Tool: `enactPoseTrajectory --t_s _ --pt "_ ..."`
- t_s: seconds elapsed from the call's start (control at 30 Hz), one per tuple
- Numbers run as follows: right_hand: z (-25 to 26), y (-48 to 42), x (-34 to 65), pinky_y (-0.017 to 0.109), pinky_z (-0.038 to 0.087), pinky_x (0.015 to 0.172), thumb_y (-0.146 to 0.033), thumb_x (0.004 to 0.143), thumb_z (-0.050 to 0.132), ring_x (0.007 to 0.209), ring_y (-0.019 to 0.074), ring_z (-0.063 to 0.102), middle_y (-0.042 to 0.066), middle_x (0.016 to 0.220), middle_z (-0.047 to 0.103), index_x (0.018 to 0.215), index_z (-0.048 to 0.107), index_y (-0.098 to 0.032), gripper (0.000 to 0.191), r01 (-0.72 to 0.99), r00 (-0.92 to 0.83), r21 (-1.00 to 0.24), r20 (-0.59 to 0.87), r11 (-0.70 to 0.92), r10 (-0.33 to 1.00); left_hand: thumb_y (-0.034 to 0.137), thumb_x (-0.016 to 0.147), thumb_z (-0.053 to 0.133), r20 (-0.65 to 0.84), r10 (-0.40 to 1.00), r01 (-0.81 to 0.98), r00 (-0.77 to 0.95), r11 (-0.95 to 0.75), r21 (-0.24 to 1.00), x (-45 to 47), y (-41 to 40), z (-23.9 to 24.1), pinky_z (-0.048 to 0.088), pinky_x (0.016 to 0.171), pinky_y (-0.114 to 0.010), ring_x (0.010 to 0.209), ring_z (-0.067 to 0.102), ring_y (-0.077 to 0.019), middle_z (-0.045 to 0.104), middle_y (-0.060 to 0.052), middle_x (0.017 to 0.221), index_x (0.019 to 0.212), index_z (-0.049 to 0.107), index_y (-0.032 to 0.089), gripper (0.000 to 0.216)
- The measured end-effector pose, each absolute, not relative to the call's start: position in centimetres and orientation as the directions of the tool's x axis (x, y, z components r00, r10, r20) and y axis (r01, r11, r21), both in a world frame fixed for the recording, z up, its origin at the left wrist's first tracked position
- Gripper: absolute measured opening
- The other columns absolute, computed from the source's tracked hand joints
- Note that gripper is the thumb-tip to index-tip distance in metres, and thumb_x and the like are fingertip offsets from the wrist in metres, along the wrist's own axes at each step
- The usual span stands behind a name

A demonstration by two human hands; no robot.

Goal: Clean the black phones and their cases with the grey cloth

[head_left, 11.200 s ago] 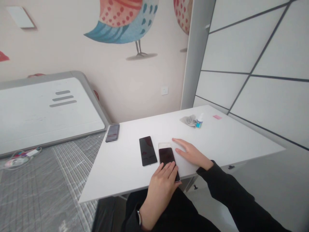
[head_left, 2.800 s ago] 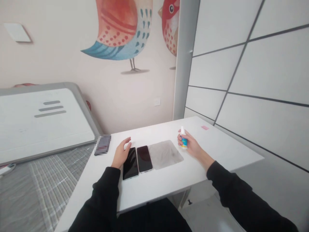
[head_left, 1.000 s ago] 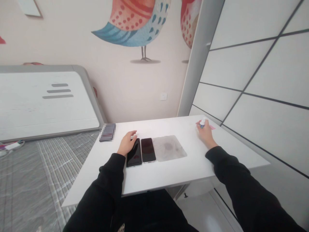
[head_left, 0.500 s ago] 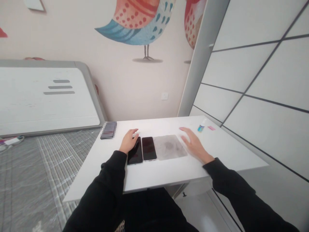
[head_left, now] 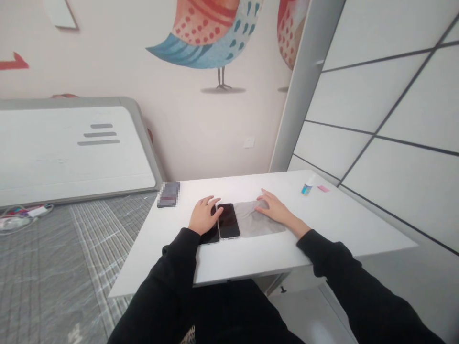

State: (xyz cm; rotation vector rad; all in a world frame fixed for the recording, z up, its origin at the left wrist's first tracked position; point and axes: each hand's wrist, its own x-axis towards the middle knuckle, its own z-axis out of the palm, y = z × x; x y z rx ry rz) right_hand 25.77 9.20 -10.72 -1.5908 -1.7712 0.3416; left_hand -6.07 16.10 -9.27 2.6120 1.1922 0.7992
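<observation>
Two dark-screened phones lie side by side on the white table. My left hand (head_left: 205, 215), fingers spread, rests over the left phone (head_left: 211, 237) and covers its upper part. The thumb of that hand reaches to the top left of the right phone (head_left: 228, 222). A thin grey cloth (head_left: 253, 227) lies flat, slightly creased, just right of this phone. My right hand (head_left: 274, 208) is over the cloth's upper right part, thumb and fingers apart; whether it presses on the cloth I cannot tell.
A small bottle with a blue label (head_left: 307, 187) stands at the table's back right beside a pink slip (head_left: 323, 188). A blurred dark item (head_left: 168, 194) lies at the back left corner. The table (head_left: 247, 255) meets white panels (head_left: 401, 181) on the right.
My left hand has moved right, its thumb now reaching the right phone. My right hand has moved left from beside the cloth to over it. The view has shifted slightly.
</observation>
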Motion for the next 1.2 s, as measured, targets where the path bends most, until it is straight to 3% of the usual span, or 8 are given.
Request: enactPoseTrajectory --t_s 0.13,0.27,0.43,0.63,0.73,0.93,1.03,1.2 --pt "-10.4 9.1 25.8 0.048 0.043 0.108 -0.049 0.078 0.073 0.117 0.0306 0.062 0.011 0.118 0.073 0.073 0.067 -0.022 0.029 0.600 0.005 -0.762 0.309 0.244 0.951 0.058 0.098 0.048 0.235 0.717 0.690 0.657 -0.697 0.196 -5.4 13.9 -9.1 0.030 0.116 -0.065 0.146 0.038 -0.0393 0.046 -0.011 0.157 0.146 0.052 0.028 0.057" --pt "-9.3 7.4 27.4 0.039 0.054 0.083 -0.057 0.084 0.064 0.082 0.0230 0.066 0.003 0.080 0.071 0.076 0.064 -0.021 0.037 0.388 0.127 -0.893 0.297 0.228 0.946 0.060 0.100 0.040 0.124 0.684 0.674 0.719 -0.729 0.116 -3.8 13.3 -8.6 0.025 0.117 -0.066 0.152 0.028 -0.0384 0.033 -0.013 0.164 0.154 0.040 0.027 0.063" --pt "-8.1 4.9 28.4 0.031 0.055 0.063 -0.065 0.085 0.060 0.070 0.0199 0.068 0.002 0.079 0.071 0.086 0.063 -0.022 0.044 0.100 0.310 -0.965 0.262 0.243 0.914 0.054 0.103 0.035 0.157 0.567 0.546 0.809 -0.823 0.159 -0.9 12.8 -7.4 0.024 0.121 -0.060 0.153 0.027 -0.0316 0.029 -0.011 0.166 0.154 0.038 0.025 0.059" --pt "-6.7 3.1 28.7 0.028 0.059 0.069 -0.045 0.066 0.087 0.074 0.0180 0.072 0.002 0.089 0.076 0.100 0.069 -0.022 0.045 -0.229 0.436 -0.933 0.155 0.276 0.886 0.053 0.094 0.056 0.307 0.805 0.772 0.508 -0.584 0.252 -2.3 8.4 -7.3 0.039 0.113 -0.050 0.136 0.047 -0.0361 0.049 -0.024 0.148 0.153 0.032 0.005 0.080" --pt "-6.9 3.5 28.7 0.029 0.060 0.069 -0.037 0.060 0.092 0.073 0.0187 0.072 0.002 0.085 0.076 0.094 0.071 -0.021 0.044 -0.329 0.493 -0.897 0.103 0.294 0.864 0.054 0.086 0.065 0.274 0.835 0.797 0.477 -0.543 0.264 -3.6 5.8 -8.3 0.042 0.109 -0.053 0.132 0.048 -0.0394 0.052 -0.022 0.143 0.148 0.040 0.008 0.082" --pt "-7.0 4.7 27.0 0.035 0.060 0.081 -0.041 0.063 0.090 0.086 0.0210 0.073 0.002 0.097 0.076 0.100 0.069 -0.023 0.047 -0.259 0.579 -0.890 0.168 0.375 0.798 0.027 0.084 0.062 0.277 0.862 0.781 0.425 -0.503 0.369 -6.5 4.4 -8.8 0.044 0.109 -0.049 0.125 0.051 -0.0342 0.055 -0.019 0.133 0.148 0.039 0.008 0.071" --pt "-5.8 3.4 24.7 0.039 0.056 0.093 -0.044 0.070 0.083 0.102 0.0224 0.070 0.003 0.111 0.073 0.107 0.068 -0.026 0.044 0.017 0.670 -0.901 0.332 0.433 0.664 0.024 0.083 0.062 0.269 0.850 0.736 0.453 -0.527 0.424 -9.3 3.5 -9.0 0.042 0.112 -0.050 0.128 0.049 -0.0333 0.054 -0.018 0.138 0.153 0.031 0.011 0.078" --pt "-4.8 0.2 17.5 0.043 0.050 0.105 -0.042 0.095 0.060 0.122 0.0261 0.064 0.009 0.127 0.069 0.127 0.062 -0.024 0.037 0.517 0.227 -0.765 0.554 0.383 0.801 0.033 0.088 0.066 0.359 0.872 0.729 0.333 -0.480 0.488 -12.6 -0.1 -9.9 0.046 0.108 -0.053 0.127 0.051 -0.0325 0.055 -0.014 0.139 0.158 0.020 0.023 0.084"
